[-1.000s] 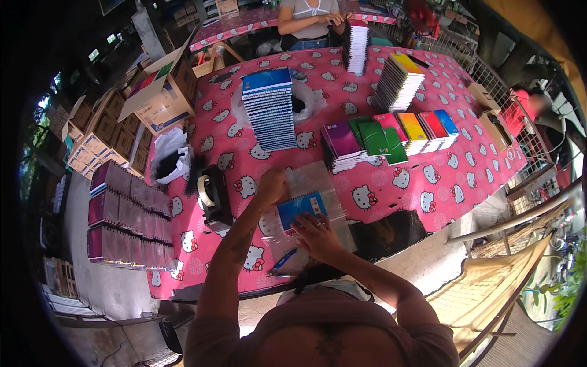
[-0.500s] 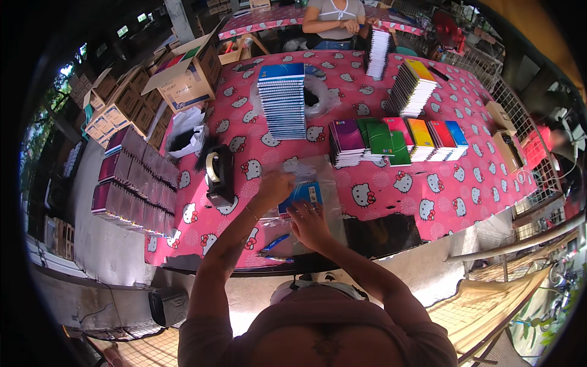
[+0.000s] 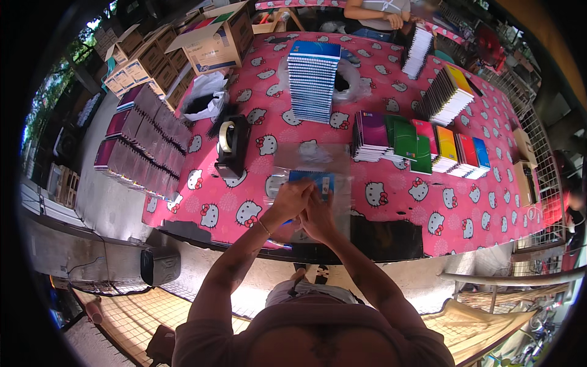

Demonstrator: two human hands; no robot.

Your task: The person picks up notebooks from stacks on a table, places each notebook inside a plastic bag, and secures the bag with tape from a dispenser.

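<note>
My left hand point(image 3: 291, 199) and my right hand point(image 3: 317, 214) meet over a blue notebook point(image 3: 313, 180) lying inside a clear plastic sleeve point(image 3: 309, 160) on the near part of the pink cartoon-cat tablecloth point(image 3: 391, 208). Both hands grip the near edge of the sleeve and notebook. A blue pen point(image 3: 287, 222) lies just under my left wrist. A black tape dispenser point(image 3: 232, 145) stands to the left of the sleeve.
A tall stack of blue notebooks point(image 3: 313, 79) stands further back, with coloured notebook piles point(image 3: 422, 142) and a fanned stack point(image 3: 445, 95) to the right. Cardboard boxes point(image 3: 214, 37) and maroon packs point(image 3: 143, 144) sit left. Another person point(image 3: 379, 12) works at the far side.
The sleeve with the blue notebook has come down from in front of me onto the table. Both hands have closed together at its near edge.
</note>
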